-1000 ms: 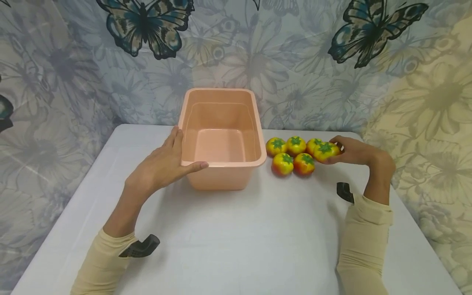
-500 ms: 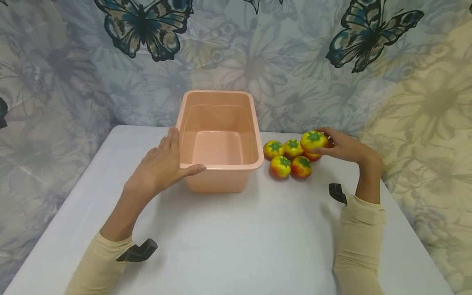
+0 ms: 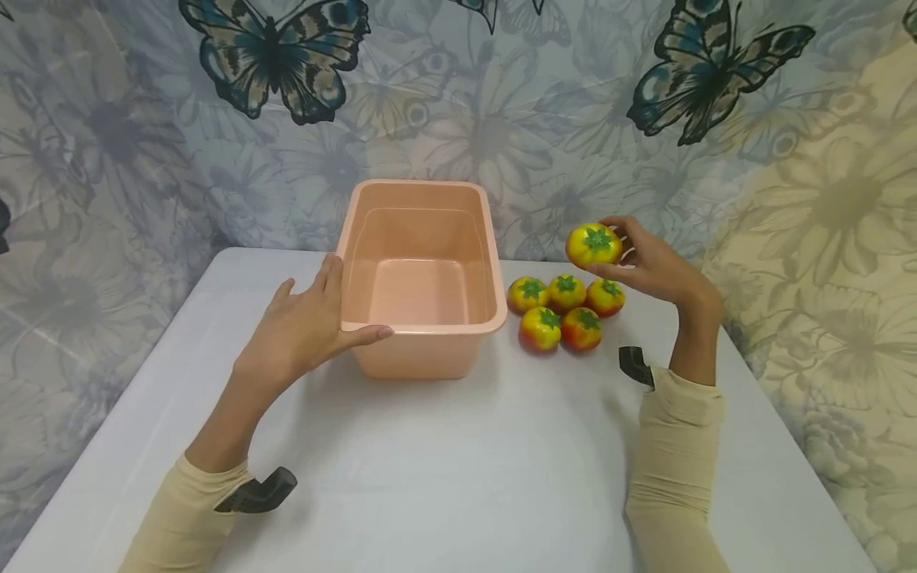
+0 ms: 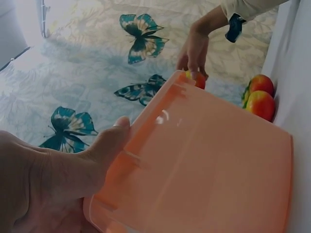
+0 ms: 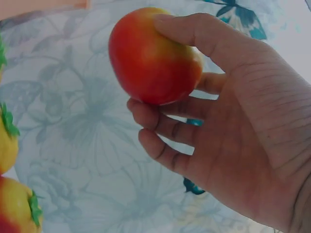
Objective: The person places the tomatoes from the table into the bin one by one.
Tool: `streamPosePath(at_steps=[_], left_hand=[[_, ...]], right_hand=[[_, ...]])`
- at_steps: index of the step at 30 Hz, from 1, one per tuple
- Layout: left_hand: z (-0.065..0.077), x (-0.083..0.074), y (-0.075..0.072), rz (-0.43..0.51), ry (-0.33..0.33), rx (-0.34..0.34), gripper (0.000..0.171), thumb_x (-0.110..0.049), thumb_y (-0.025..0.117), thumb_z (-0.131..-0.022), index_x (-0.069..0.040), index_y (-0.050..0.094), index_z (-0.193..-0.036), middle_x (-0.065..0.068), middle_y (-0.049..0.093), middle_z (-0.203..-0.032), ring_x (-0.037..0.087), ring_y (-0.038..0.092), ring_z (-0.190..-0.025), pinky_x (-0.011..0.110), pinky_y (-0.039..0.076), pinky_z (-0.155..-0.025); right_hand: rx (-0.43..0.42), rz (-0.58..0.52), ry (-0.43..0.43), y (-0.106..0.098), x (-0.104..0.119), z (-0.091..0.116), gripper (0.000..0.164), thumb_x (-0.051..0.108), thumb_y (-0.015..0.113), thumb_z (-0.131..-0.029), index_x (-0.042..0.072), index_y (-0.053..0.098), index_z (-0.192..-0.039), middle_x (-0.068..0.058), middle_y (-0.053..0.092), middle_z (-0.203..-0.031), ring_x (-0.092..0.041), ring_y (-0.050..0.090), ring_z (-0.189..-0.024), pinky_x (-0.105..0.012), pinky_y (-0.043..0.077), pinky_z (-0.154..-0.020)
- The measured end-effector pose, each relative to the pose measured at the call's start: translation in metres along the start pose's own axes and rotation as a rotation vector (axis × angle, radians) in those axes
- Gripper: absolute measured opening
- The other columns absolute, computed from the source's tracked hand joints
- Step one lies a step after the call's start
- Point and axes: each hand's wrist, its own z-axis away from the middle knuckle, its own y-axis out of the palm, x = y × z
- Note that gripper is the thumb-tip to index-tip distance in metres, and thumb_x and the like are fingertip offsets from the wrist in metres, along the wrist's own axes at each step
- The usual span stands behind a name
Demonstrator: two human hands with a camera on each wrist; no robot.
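Observation:
My right hand (image 3: 652,263) holds a glossy yellow-and-red tomato (image 3: 594,245) above the table, thumb on one side and fingertips on the other. In the right wrist view that tomato (image 5: 150,56) shows its smooth red side. Below it, several similar tomatoes (image 3: 540,329) with green leafy tops sit close together right of a peach-coloured plastic basin (image 3: 411,328). The basin has nothing inside. My left hand (image 3: 297,326) rests at its front left corner, straight fingers along the left side and thumb across the front rim. In the left wrist view, the thumb (image 4: 114,138) touches the rim.
The white-covered table (image 3: 444,469) carries the basin and fruit near its back edge. Behind it hangs a floral cloth (image 3: 494,143) with butterfly prints. Dark wrist mounts (image 3: 261,492) stick out from both beige sleeves.
My right hand has lifted one tomato off the group, moving it up and to the left. My left hand has stayed at the basin's corner. The head view has shifted slightly.

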Motion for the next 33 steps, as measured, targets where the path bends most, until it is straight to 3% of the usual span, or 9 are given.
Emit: streamPosePath(at_steps=[5,9,13,16,20,25,33], left_hand=[[0.0,0.001,0.001,0.035,-0.007,0.01,0.133,-0.09,0.051,-0.084,0.006,0.007,-0.165,0.028,0.022,-0.172,0.046,0.055,-0.141,0.075,0.026,-0.12],[0.002,-0.002,0.003,0.068,-0.036,0.031,0.135,-0.092,0.049,-0.084,0.004,0.001,-0.165,0.028,0.017,-0.173,0.048,0.037,-0.153,0.077,0.028,-0.118],[0.003,-0.004,0.003,0.072,-0.059,0.053,0.136,-0.091,0.048,-0.084,0.004,-0.004,-0.165,0.028,0.011,-0.174,0.048,0.025,-0.158,0.074,0.029,-0.119],[0.004,-0.004,0.003,0.07,-0.059,0.058,0.135,-0.09,0.049,-0.086,0.005,-0.006,-0.165,0.029,0.008,-0.174,0.048,0.023,-0.159,0.073,0.031,-0.12],[0.005,-0.004,0.002,0.065,-0.062,0.059,0.136,-0.09,0.048,-0.086,0.007,-0.007,-0.164,0.029,0.006,-0.174,0.048,0.023,-0.159,0.071,0.032,-0.12],[0.004,-0.004,0.001,0.049,-0.055,0.05,0.135,-0.087,0.05,-0.088,0.01,-0.006,-0.163,0.032,0.009,-0.173,0.048,0.027,-0.158,0.07,0.036,-0.117],[0.001,-0.003,0.001,0.074,-0.052,0.058,0.134,-0.088,0.05,-0.087,0.009,-0.004,-0.163,0.03,0.007,-0.173,0.049,0.025,-0.158,0.068,0.036,-0.119]], right_hand=[[-0.012,0.003,-0.011,0.002,0.001,0.002,0.072,0.025,0.072,-0.099,0.011,0.034,-0.158,-0.019,0.055,-0.139,-0.033,0.053,-0.118,-0.01,0.041,-0.083],[-0.012,0.0,-0.023,0.003,0.003,0.001,0.07,0.028,0.066,-0.103,0.013,0.029,-0.161,-0.019,0.052,-0.145,-0.035,0.053,-0.119,-0.012,0.042,-0.082],[-0.003,-0.013,-0.005,0.004,0.008,-0.001,0.071,0.036,0.055,-0.108,0.016,0.019,-0.166,-0.02,0.045,-0.154,-0.039,0.051,-0.124,-0.036,0.049,-0.096],[0.006,-0.02,0.017,0.005,0.012,-0.001,0.072,0.042,0.049,-0.109,0.02,0.012,-0.168,-0.022,0.041,-0.157,-0.043,0.047,-0.129,-0.059,0.044,-0.104],[0.011,-0.026,0.021,0.005,0.019,-0.001,0.073,0.044,0.045,-0.11,0.025,0.007,-0.169,-0.022,0.036,-0.162,-0.047,0.043,-0.134,-0.071,0.036,-0.109],[0.0,-0.055,-0.015,0.009,0.029,-0.005,0.074,0.044,0.044,-0.11,0.024,0.005,-0.17,-0.02,0.031,-0.168,-0.047,0.042,-0.135,-0.072,0.034,-0.111],[-0.046,-0.045,-0.088,0.026,0.049,-0.015,0.072,0.043,0.047,-0.11,0.026,0.011,-0.169,-0.019,0.043,-0.159,-0.038,0.049,-0.117,-0.058,0.043,-0.097]])
